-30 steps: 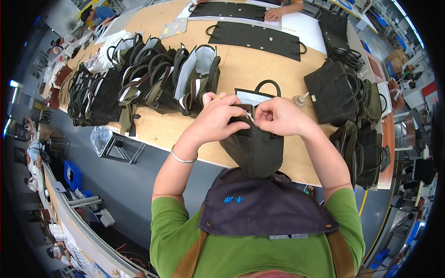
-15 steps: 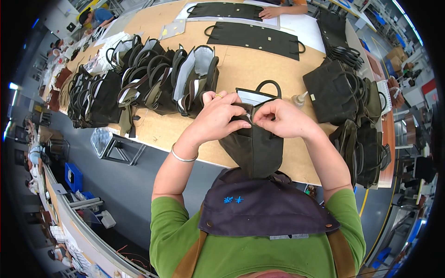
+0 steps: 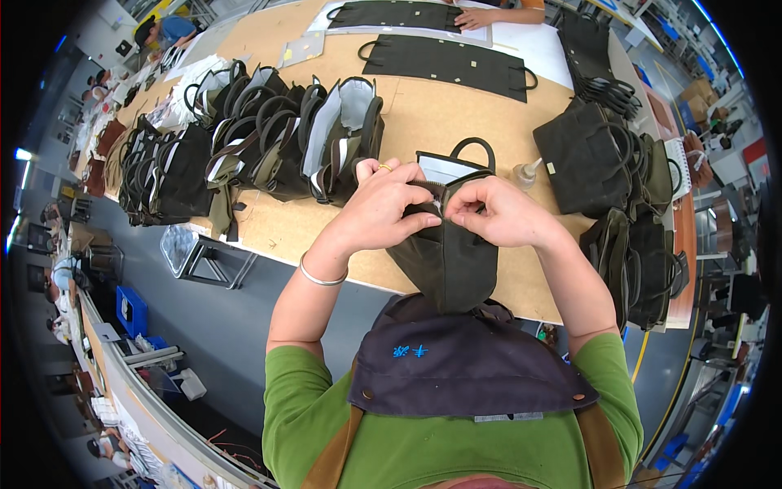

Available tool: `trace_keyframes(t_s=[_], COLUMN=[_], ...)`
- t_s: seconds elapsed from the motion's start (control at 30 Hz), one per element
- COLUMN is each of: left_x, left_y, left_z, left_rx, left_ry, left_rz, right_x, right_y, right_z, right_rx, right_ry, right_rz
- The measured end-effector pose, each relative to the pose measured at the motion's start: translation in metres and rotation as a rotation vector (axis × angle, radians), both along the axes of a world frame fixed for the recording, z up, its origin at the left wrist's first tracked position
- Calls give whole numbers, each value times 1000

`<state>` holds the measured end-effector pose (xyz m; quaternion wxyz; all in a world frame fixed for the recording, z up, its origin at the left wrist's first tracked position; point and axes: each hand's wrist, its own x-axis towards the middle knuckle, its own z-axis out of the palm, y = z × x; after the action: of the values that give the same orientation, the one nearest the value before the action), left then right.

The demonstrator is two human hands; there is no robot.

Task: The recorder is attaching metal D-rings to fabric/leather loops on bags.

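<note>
A dark olive-black handbag (image 3: pixel 450 269) leans over the table's near edge towards me, its light lining and one looped handle showing at the far side. My left hand (image 3: pixel 381 205) grips the bag's upper edge by the zipper, thumb on the near face and fingers over the rim. Just beside it, my right hand (image 3: pixel 498 212) pinches with thumb and forefinger at the same edge. Whatever lies between those right fingertips is too small to make out. A small pale bottle with a nozzle (image 3: pixel 525 173) stands right of the bag.
Dark handbags (image 3: pixel 269 138) stand in a row on the left of the wooden table (image 3: pixel 432 118). More bags (image 3: pixel 586 159) are piled at the right. Flat black panels with handles (image 3: pixel 448 67) lie at the far side, where another person's hand (image 3: pixel 474 18) rests. A stool (image 3: pixel 204 257) stands below.
Both hands stay at the bag's edge. The right hand's fingers have shifted very slightly; the bag has barely moved.
</note>
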<state>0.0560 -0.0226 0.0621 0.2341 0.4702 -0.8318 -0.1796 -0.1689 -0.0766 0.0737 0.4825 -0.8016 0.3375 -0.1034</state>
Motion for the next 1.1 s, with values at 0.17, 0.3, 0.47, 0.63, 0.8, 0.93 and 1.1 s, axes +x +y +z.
trace_keyframes(t_s=[0.17,0.3,0.47,0.63,0.8,0.93,1.1], left_x=[-1,-2,-5,-8,-8,-8,-8], left_y=[-1,-2,0,3,2,1,1], left_z=[0,1,5,9,11,12,11], left_rx=[-24,-26,-32,-52,-20,-16,-20], left_ry=[11,10,-8,-41,-41,-26,-23], left_rz=[-20,-23,-12,7,19,2,-4], right_x=[1,-1,-2,-3,-3,-5,-6], right_y=[2,2,4,6,6,5,7], right_z=[5,3,5,4,1,2,-4], right_rx=[-35,-5,17,60,108,157,168], right_ry=[60,17,-3,-31,-84,-90,-140], right_rz=[15,-6,-33,-47,-49,-46,-82])
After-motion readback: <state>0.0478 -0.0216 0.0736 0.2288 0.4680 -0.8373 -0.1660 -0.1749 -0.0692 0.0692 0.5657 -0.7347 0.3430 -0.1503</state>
